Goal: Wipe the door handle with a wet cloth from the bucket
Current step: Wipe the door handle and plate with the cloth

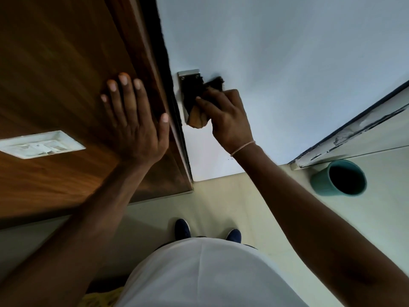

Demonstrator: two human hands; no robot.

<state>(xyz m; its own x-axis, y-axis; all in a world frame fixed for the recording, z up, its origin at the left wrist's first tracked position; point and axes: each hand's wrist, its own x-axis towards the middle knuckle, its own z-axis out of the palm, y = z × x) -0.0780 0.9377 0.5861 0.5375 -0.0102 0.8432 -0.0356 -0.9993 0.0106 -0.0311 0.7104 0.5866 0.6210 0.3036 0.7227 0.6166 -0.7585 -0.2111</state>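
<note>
My right hand (228, 117) has its grip closed on the cloth (199, 103), pressing it against the handle plate (189, 74) on the pale door (287, 52). The cloth is dark on top, tan at the bottom, and bunched so that I cannot tell its shape. It covers nearly all of the handle; only the top of the metal plate, with two screws, shows above it, and a thin strip of plate runs down its left side. Whether there is a lever or a knob under the cloth is hidden. A frayed dark end sticks up past my knuckles. A thin band (243, 147) circles my right wrist.

My left hand (135, 120) lies flat, grip released, fingers spread on the brown wood panel (55, 74) beside the door's edge, the thumb reaching toward the dark gap between wood and door. A white switch plate (42, 144) sits on the wood to the left; its switches are too blurred to count.

The teal bucket (339, 177) stands on the floor (221, 200) to the right, near the wall's foot, well apart from the handle. Its inside is dark, so I cannot see any water. My two blue shoes (182, 228) peek out past my white shirt (199, 273), which hides my legs.
</note>
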